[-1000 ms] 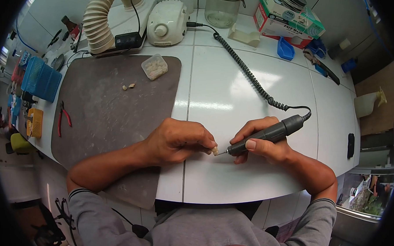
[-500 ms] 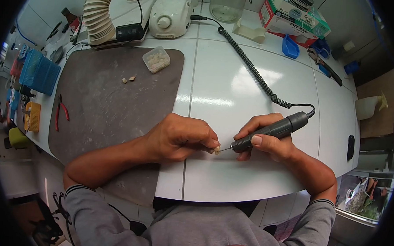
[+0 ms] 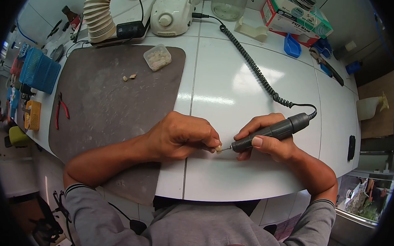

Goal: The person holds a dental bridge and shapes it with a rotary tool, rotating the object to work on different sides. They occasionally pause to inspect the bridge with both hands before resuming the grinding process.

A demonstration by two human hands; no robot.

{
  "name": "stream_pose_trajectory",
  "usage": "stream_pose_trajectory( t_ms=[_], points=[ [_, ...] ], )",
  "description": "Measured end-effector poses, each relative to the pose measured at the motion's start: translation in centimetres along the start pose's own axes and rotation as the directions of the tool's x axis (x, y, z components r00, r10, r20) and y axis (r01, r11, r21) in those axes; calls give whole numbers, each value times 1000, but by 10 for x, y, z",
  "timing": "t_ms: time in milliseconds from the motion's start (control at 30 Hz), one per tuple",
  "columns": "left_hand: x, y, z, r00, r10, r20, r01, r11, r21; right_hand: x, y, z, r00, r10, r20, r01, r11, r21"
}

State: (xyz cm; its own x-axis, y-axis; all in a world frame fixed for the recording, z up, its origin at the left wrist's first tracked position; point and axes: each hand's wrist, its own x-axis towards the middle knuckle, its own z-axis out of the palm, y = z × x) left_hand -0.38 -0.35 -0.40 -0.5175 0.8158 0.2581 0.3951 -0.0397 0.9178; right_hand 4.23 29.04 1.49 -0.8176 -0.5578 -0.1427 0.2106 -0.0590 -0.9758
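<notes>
Over the white tiled table, my left hand (image 3: 185, 137) pinches a small pale piece (image 3: 218, 148) at its fingertips. My right hand (image 3: 269, 139) is closed around a dark grey rotary handpiece (image 3: 271, 134), held like a pen. Its thin metal bit (image 3: 226, 149) points left and meets the small piece, though exact contact is too small to tell. A coiled black cord (image 3: 252, 66) runs from the handpiece's rear up to a white control unit (image 3: 170, 14). On the brown mat (image 3: 101, 101) lie two small pale bits (image 3: 129, 77) and an open clear container (image 3: 157, 58) of similar pieces.
Red-handled pliers (image 3: 61, 111) lie on the mat's left side. Beyond it are a blue basket (image 3: 38, 71) and a yellow basket (image 3: 33, 116). A ribbed hose (image 3: 98, 15), a glass jar (image 3: 229, 5), face mask boxes (image 3: 294, 19) and a blue tray (image 3: 291, 46) line the back.
The view has shifted very slightly. Both hands keep nearly the same pose, with the small piece and the handpiece still held.
</notes>
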Motion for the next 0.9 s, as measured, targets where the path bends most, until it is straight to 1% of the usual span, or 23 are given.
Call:
stream_pose_trajectory(
  t_ms=[300, 367, 500, 567, 700, 767, 900],
  points=[
    [0, -1, 0, 1000, -27, 1, 27, 999, 18, 1, 0, -2, 999, 8, 35, -7, 999, -32],
    [-1, -2, 0, 999, -40, -5, 40, 999, -5, 1, 2, -2, 999, -2, 43, 4, 998, -56],
    [0, 1, -1, 998, -62, 5, 62, 998, 7, 1, 0, -1, 1000, -5, 23, 6, 999, -34],
    [0, 0, -1, 999, -49, 9, 49, 999, -4, 1, 0, -2, 1000, -7, 18, 7, 1000, -27],
    [-1, 0, -1, 997, -83, 7, 83, 997, -11, 2, 4, -4, 998, -39, 54, 41, 998, -37],
    [-1, -1, 0, 997, -76, 8, 76, 997, -9, 2, 4, -4, 997, -48, 58, 51, 998, -42],
    [0, 1, -1, 998, -62, 15, 62, 998, -28, 1, 1, -4, 999, -23, 33, 24, 1000, -21]
  ],
)
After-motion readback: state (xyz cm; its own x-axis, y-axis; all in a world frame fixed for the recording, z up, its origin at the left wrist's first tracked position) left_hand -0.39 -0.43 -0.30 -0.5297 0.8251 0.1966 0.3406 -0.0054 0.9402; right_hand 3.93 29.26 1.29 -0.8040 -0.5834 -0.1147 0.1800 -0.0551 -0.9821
